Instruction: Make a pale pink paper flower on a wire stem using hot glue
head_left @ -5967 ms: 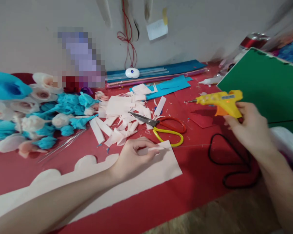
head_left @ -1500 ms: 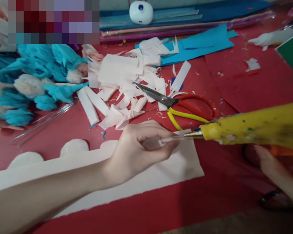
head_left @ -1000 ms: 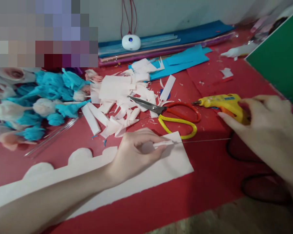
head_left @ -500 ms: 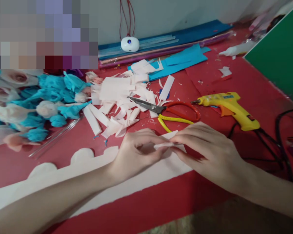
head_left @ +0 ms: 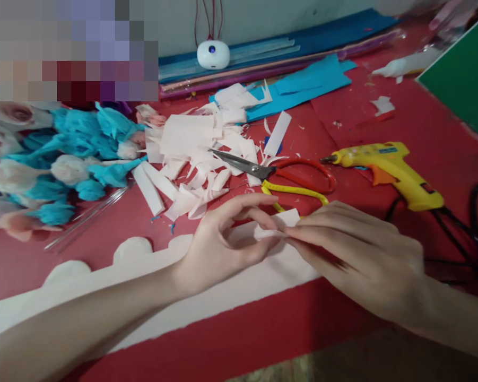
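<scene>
Between my two hands is a small rolled piece of whitish crepe paper (head_left: pixel 267 232). My right hand (head_left: pixel 360 249) pinches its right end with thumb and fingertips. My left hand (head_left: pixel 223 244) curls around its left end, the thumb against its underside and the fingers arched above. Under both hands lies a long white paper strip (head_left: pixel 163 313), with rounded white paper pieces (head_left: pixel 133 250) along its far edge. Just beyond my hands, scissors (head_left: pixel 258 170) with one red and one yellow handle lie with the blades over paper scraps (head_left: pixel 199 180).
A yellow glue gun (head_left: pixel 411 175) with a black cord lies at right. Blue and white paper flowers (head_left: pixel 75 170) are heaped at left beside clear sticks (head_left: pixel 89 220). Blue paper (head_left: pixel 302 87), a white device (head_left: pixel 214 54) and a green board (head_left: pixel 465 79) stand or lie farther back.
My left fingers have lifted and loosened from the paper piece. My right hand has shifted slightly right, still pinching its end. The whole view has moved a little.
</scene>
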Demonstrator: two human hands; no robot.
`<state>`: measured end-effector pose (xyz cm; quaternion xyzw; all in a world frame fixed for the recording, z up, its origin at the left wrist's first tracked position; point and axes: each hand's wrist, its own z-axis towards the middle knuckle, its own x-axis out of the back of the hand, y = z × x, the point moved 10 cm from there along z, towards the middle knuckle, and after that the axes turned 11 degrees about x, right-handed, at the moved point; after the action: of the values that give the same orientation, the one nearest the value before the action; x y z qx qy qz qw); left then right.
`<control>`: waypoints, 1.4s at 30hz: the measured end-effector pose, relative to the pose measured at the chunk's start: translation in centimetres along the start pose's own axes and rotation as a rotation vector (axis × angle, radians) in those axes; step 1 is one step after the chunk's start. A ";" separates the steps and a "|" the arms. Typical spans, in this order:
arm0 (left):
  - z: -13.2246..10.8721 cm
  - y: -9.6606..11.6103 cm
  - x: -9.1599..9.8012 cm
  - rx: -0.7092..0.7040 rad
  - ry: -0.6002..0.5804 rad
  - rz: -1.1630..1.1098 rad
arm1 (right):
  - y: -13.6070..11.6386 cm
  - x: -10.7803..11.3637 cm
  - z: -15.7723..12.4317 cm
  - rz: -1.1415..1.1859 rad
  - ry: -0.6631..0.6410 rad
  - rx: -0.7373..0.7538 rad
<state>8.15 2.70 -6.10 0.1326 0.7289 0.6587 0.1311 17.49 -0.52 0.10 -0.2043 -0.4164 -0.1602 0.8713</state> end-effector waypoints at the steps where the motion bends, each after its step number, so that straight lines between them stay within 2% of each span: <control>1: 0.0 0.1 -0.1 -0.015 -0.012 -0.011 | 0.0 0.0 0.0 0.009 0.006 0.000; 9: -0.1 0.4 0.1 -0.038 -0.007 0.005 | 0.6 -0.1 0.0 0.030 0.024 -0.056; 15: 0.0 -0.1 0.4 0.005 -0.021 -0.134 | 0.5 0.3 0.1 0.049 0.042 -0.039; 19: 0.0 -0.5 0.9 0.027 0.020 -0.205 | 0.4 0.1 0.2 0.057 0.018 -0.029; 24: 0.1 -0.6 1.8 0.026 0.115 -0.125 | 0.1 0.1 0.4 0.023 0.000 -0.008; 32: 0.1 -0.4 2.2 0.037 0.175 -0.083 | 0.1 0.5 0.5 0.043 0.029 -0.010; 35: 0.1 -0.5 2.1 0.037 0.137 -0.184 | 0.4 0.5 0.4 0.050 0.058 -0.042; 38: -0.1 -0.3 1.3 -0.005 0.027 -0.279 | 0.6 0.8 0.3 0.024 0.088 -0.068; 42: -0.6 -0.4 0.5 -0.007 -0.073 -0.242 | 0.5 1.2 0.4 -0.001 0.107 -0.063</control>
<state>7.49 2.26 -6.44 0.0669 0.7321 0.6353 0.2364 18.19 0.00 1.10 -0.2226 -0.3640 -0.1843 0.8855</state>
